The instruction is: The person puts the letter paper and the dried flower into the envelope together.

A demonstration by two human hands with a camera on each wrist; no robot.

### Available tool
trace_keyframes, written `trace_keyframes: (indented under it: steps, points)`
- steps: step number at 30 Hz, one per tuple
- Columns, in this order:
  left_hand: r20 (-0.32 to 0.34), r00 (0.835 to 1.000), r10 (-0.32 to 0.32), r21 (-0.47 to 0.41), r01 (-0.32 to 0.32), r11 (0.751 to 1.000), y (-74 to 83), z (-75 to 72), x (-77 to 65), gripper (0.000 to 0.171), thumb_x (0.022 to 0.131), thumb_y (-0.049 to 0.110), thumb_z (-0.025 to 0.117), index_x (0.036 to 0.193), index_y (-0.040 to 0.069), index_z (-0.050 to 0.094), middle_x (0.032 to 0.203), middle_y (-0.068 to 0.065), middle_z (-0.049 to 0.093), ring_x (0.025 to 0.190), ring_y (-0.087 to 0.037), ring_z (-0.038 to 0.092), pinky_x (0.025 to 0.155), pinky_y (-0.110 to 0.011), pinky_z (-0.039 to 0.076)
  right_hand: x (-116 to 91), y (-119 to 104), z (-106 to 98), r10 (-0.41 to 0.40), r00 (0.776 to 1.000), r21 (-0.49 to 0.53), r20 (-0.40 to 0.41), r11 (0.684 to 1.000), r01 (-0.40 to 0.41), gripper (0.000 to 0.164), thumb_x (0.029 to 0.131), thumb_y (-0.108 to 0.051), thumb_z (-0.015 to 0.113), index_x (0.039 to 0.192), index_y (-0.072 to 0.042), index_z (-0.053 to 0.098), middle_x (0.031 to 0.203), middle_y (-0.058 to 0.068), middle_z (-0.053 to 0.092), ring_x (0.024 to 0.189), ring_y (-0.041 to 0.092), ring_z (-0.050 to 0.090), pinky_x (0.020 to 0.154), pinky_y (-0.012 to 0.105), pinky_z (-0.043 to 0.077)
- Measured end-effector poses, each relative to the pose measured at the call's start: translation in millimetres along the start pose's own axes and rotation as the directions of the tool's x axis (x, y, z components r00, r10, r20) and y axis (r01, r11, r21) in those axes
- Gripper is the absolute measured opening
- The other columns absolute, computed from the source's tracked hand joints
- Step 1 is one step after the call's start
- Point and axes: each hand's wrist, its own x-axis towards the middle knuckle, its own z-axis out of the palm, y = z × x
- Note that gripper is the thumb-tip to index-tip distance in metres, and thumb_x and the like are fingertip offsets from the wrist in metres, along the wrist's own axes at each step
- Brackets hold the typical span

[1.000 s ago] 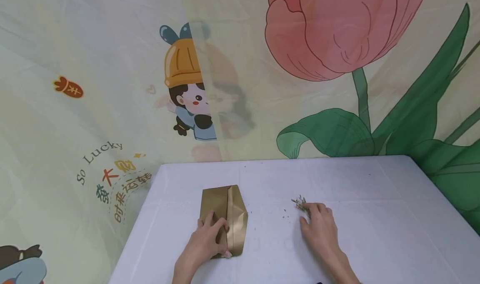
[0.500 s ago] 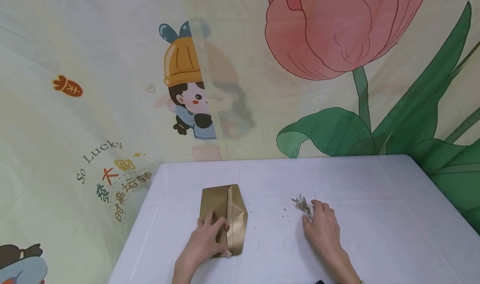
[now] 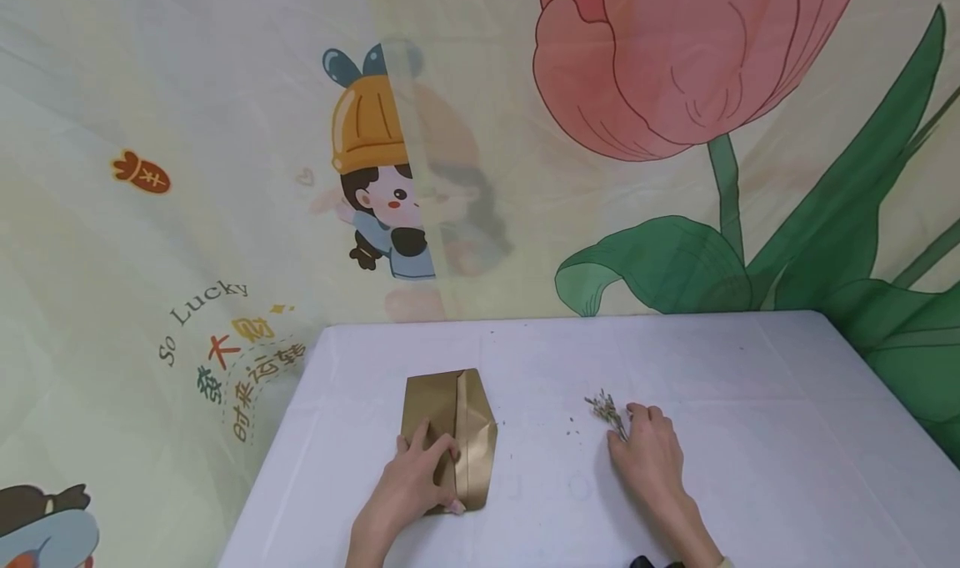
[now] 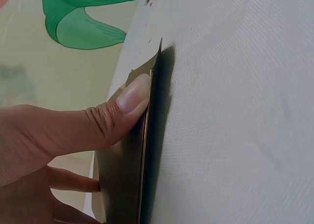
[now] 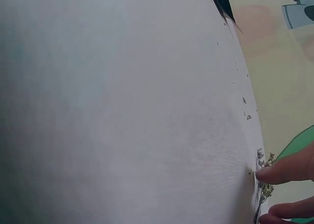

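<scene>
A gold envelope [image 3: 431,397] lies on the white-covered table, its pointed flap [image 3: 477,443] spread out to the right. My left hand [image 3: 408,480] rests on it with fingers spread. In the left wrist view the thumb [image 4: 132,96] presses along the near edge and two fingertips touch the paper farther over. A small bunch of dried flowers [image 3: 603,405] lies to the right of the envelope. Beside its stems is my right hand [image 3: 651,451], fingers loosely bent; in the right wrist view its fingers overlap the flowers [image 5: 266,189]. The lower stem ends are hidden by that hand.
Tiny dried crumbs [image 3: 572,426] are scattered between the envelope and the flowers. A small black object [image 3: 645,562] shows at the bottom edge by the right forearm. Behind the table [image 3: 540,334] hangs a printed cloth [image 3: 510,92] with a large tulip.
My right hand has drawn back slightly to the right, uncovering more of the flower stems. The flowers stay on the table, and my left hand keeps its place on the envelope.
</scene>
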Motion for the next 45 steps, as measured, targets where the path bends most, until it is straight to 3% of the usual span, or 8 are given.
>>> trace_keyframes:
  steps: [8,11,16,23,25,36,45]
  points:
    - [-0.007,1.000,0.017,-0.005,-0.017,1.000,0.6,-0.2,-1.0,0.060,0.062,0.037,0.096,0.105,0.027,0.056,0.154,-0.037,0.037,0.123,-0.081,0.035,0.064,-0.057,0.053,-0.3,1.6,1.6,-0.027,0.999,0.008,-0.031,1.000,0.027,0.028,0.084,-0.004,0.075,0.108,0.010,0.071,0.107,0.032,0.064,0.091,0.042,0.062,0.073,0.054,0.051]
    - [-0.005,1.000,0.011,-0.004,-0.011,1.000,0.6,-0.2,-0.8,0.060,0.061,0.038,0.096,0.105,0.027,0.056,0.154,-0.037,0.036,0.123,-0.082,0.033,0.066,-0.061,0.054,-0.6,2.0,1.4,-0.039,0.999,0.007,-0.036,0.999,0.040,0.022,0.084,-0.003,0.075,0.104,0.007,0.073,0.104,0.030,0.065,0.088,0.041,0.062,0.070,0.052,0.050]
    - [0.006,1.000,0.001,-0.007,-0.001,1.000,0.1,0.2,-0.4,0.060,0.061,0.039,0.096,0.105,0.028,0.056,0.155,-0.037,0.036,0.124,-0.083,0.031,0.071,-0.068,0.053,-0.9,2.7,1.8,-0.038,0.999,0.002,-0.036,0.999,0.038,0.022,0.084,-0.003,0.075,0.103,0.006,0.073,0.100,0.028,0.066,0.084,0.038,0.062,0.068,0.051,0.050]
    - [0.013,1.000,0.008,-0.023,-0.008,1.000,-1.1,0.6,-1.3,0.059,0.062,0.039,0.096,0.104,0.029,0.056,0.156,-0.036,0.034,0.125,-0.083,0.030,0.066,-0.059,0.054,-2.0,2.0,1.5,-0.003,1.000,0.038,-0.010,0.999,0.003,0.020,0.084,-0.003,0.074,0.103,0.004,0.072,0.095,0.022,0.065,0.080,0.032,0.062,0.057,0.043,0.051]
    - [0.014,1.000,0.008,-0.024,-0.008,1.000,-1.0,0.3,-1.2,0.059,0.063,0.039,0.096,0.105,0.029,0.056,0.156,-0.036,0.034,0.125,-0.083,0.030,0.067,-0.061,0.054,-1.7,1.3,1.8,0.008,1.000,0.045,0.000,0.999,-0.008,0.020,0.084,-0.002,0.073,0.103,0.004,0.072,0.093,0.019,0.065,0.078,0.030,0.062,0.055,0.041,0.050]
    - [0.008,1.000,0.010,-0.021,-0.010,1.000,-0.4,0.6,-0.8,0.059,0.063,0.039,0.096,0.105,0.029,0.055,0.155,-0.037,0.035,0.124,-0.083,0.031,0.066,-0.060,0.054,-0.3,1.8,-0.5,0.002,1.000,0.085,0.016,0.996,-0.004,0.015,0.083,0.002,0.070,0.098,0.002,0.072,0.082,0.009,0.065,0.068,0.021,0.060,0.052,0.035,0.044]
    - [0.018,1.000,0.006,-0.019,-0.006,1.000,-0.6,0.1,-0.5,0.059,0.063,0.039,0.095,0.105,0.029,0.055,0.156,-0.037,0.034,0.125,-0.083,0.030,0.066,-0.059,0.054,0.8,-4.0,-0.4,0.052,0.997,0.091,0.054,0.994,-0.056,0.018,0.082,0.004,0.072,0.099,0.001,0.073,0.078,0.006,0.067,0.065,0.019,0.058,0.054,0.032,0.044]
